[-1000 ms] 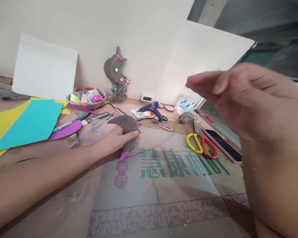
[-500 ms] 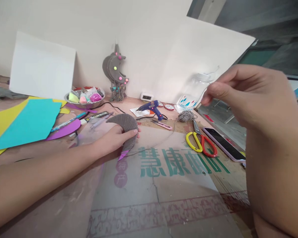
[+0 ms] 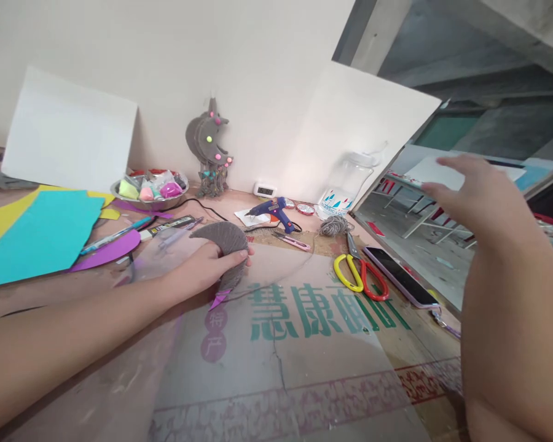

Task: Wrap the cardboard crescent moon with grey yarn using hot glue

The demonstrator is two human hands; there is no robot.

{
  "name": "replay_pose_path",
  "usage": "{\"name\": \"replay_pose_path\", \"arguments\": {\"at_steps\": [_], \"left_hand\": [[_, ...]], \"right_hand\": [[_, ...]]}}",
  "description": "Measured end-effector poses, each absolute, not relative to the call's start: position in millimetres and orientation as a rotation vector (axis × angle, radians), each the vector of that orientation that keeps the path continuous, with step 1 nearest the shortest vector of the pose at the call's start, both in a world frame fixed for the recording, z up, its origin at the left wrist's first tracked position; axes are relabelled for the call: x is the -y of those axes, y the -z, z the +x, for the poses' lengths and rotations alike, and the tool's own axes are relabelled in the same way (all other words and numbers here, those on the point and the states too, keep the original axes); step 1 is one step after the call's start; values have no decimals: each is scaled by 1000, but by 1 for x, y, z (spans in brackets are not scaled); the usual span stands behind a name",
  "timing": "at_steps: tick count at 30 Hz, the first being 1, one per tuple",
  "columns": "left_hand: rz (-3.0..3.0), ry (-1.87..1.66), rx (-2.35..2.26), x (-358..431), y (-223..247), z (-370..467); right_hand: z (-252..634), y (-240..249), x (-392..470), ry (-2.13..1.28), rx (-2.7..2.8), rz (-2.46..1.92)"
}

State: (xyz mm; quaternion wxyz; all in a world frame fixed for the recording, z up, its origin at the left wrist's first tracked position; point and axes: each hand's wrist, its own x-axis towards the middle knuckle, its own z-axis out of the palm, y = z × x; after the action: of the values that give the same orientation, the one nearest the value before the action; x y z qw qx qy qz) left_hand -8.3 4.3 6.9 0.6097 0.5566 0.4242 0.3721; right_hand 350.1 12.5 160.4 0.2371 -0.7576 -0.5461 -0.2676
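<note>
My left hand [image 3: 203,265] grips a crescent moon shape [image 3: 225,236] wrapped in grey yarn, with its lower tip showing bare purple. From near that tip a thin yarn strand runs right across the plastic-covered cardboard [image 3: 332,362] toward a grey yarn ball [image 3: 334,225]. Up at the right edge, my right hand [image 3: 486,193] is raised off the table with thumb and fingers apart, and nothing shows between them. Yellow-and-red-handled scissors [image 3: 350,270] lie below the yarn ball, beside a phone [image 3: 402,277].
A blue glue gun [image 3: 276,212], a pink cutter [image 3: 295,241] and a clear plastic jug [image 3: 343,187] are near the wall. A decorated grey moon [image 3: 207,141] hangs there. Leftward are a bowl of clay [image 3: 150,201], coloured sheets [image 3: 41,239] and a white board [image 3: 69,129].
My right hand has opened from a pinch and sits lower. My left hand keeps its hold on the crescent moon. The whole view has shifted slightly.
</note>
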Motion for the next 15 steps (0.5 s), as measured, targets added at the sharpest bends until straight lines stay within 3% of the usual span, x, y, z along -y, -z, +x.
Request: {"name": "replay_pose_path", "arguments": {"at_steps": [7, 15], "left_hand": [[1286, -894, -1036, 1, -14, -7], [1494, -915, -1159, 0, -22, -10]], "right_hand": [[273, -139, -17, 487, 1770, -1445], [236, -87, -37, 40, 2236, -1612]]}}
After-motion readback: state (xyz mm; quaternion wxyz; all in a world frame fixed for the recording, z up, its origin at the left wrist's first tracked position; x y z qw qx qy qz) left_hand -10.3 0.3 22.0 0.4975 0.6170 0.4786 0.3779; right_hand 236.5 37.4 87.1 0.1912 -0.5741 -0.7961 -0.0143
